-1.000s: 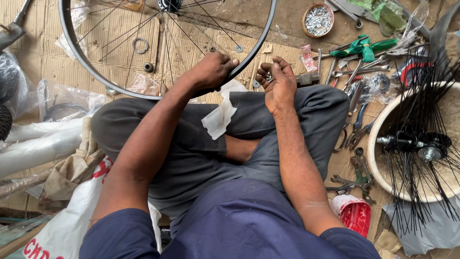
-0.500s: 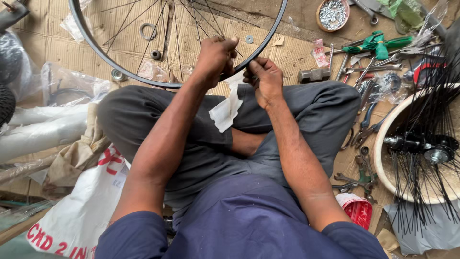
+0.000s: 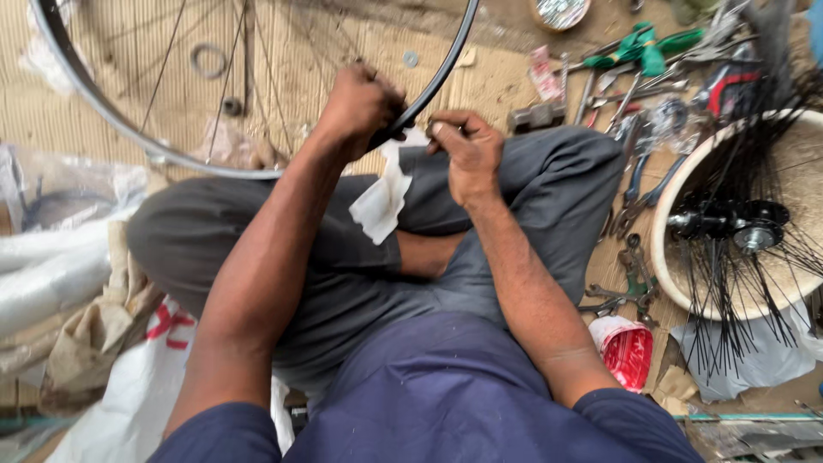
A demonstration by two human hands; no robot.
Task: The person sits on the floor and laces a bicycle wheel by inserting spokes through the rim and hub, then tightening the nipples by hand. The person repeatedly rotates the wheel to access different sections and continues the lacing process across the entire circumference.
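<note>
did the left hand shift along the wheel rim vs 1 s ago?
Yes. The left hand gripped the black bicycle wheel rim apart from the right hand earlier; now it sits further right along the rim, close beside it, judged against the grey-trousered knee.

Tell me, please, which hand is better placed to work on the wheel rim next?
Probably the right hand: it sits free beside the wheel rim, fingers pinched, while the left hand is occupied, its grip closed on the rim above the white paper.

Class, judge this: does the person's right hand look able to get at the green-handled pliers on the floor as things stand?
Probably yes: the right hand is beside the rim, and the green-handled pliers lie on its side with open floor between, though it pinches something small.
</note>
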